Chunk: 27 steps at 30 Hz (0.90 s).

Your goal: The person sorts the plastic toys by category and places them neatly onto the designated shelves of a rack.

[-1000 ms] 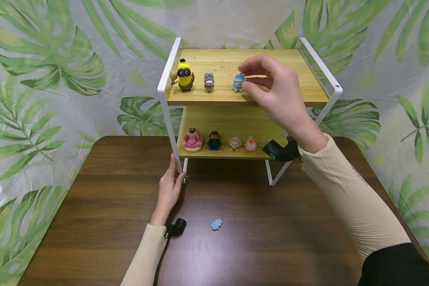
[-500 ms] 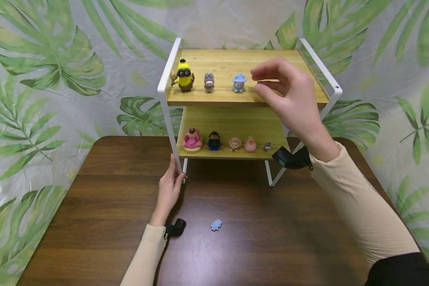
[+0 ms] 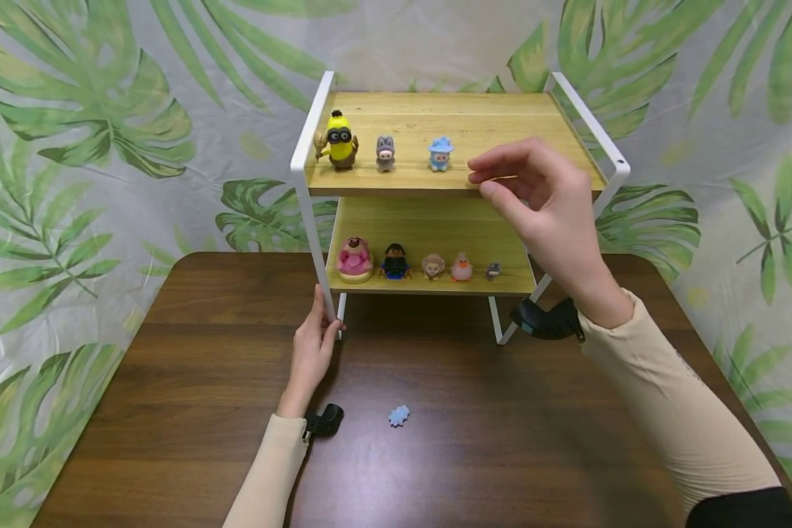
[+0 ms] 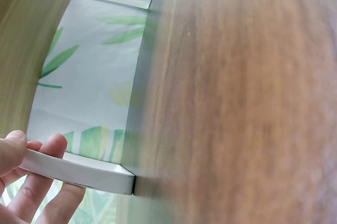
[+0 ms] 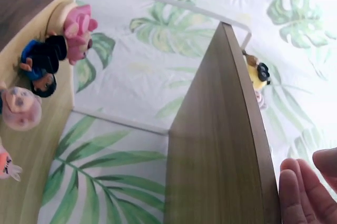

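My left hand [image 3: 312,348] grips the shelf's white front left leg [image 3: 316,249] low down. In the left wrist view the thumb and fingers [image 4: 58,145] wrap around that white metal bar [image 4: 89,175]. My right hand [image 3: 546,209] hovers at the front edge of the top board [image 3: 396,110], fingers loosely bent, thumb apart, holding nothing. To its left on that board stands a small figurine in a blue hat [image 3: 440,155]. Farther left are a grey hooded figurine [image 3: 386,154] and a yellow Minion figure [image 3: 339,139].
On the lower board stand a pink bear figure [image 3: 354,258], a dark-haired figure [image 3: 395,262], a lion-like figure [image 3: 433,266], a pink bird figure [image 3: 462,268] and a tiny grey figurine [image 3: 493,270]. A light blue flat piece [image 3: 399,416] lies on the brown table [image 3: 501,440].
My right hand has let go of the blue-hatted figurine and drawn back right and downward. The figurine stands on the top board. My left hand stays on the leg.
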Available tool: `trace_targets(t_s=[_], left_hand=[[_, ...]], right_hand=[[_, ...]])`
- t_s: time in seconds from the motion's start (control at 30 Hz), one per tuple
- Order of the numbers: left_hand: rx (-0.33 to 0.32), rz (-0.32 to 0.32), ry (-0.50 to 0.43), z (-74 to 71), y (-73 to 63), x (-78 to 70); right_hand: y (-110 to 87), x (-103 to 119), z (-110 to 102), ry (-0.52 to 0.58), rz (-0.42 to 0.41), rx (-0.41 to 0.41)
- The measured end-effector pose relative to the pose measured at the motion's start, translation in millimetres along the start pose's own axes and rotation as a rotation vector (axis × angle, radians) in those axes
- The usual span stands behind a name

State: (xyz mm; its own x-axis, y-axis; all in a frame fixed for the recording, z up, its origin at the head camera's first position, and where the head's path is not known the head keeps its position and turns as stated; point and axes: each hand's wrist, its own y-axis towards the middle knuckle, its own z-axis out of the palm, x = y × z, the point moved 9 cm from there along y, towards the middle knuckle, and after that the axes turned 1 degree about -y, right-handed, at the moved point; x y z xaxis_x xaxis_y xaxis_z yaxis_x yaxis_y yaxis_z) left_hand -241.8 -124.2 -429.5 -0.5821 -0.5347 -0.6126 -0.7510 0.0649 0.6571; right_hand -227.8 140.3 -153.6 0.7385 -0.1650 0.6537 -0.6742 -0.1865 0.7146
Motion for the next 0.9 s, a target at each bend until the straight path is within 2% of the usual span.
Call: trace_targets(t_s=[0.23, 0.53, 0.9], left_hand=[[0.003, -0.005, -0.007, -0.2, 0.3, -0.5], [0.001, 0.000, 0.005, 1.1, 0.0, 1.2], [-0.004, 0.004, 0.005, 1.1, -0.7, 1.8]], right_hand=[[-13.8, -1, 3, 0.022, -0.028, 0.042], [-34.1, -7, 10, 0.024, 0.007, 0.083], [-59.9, -24, 27, 0.024, 0.066, 0.175]])
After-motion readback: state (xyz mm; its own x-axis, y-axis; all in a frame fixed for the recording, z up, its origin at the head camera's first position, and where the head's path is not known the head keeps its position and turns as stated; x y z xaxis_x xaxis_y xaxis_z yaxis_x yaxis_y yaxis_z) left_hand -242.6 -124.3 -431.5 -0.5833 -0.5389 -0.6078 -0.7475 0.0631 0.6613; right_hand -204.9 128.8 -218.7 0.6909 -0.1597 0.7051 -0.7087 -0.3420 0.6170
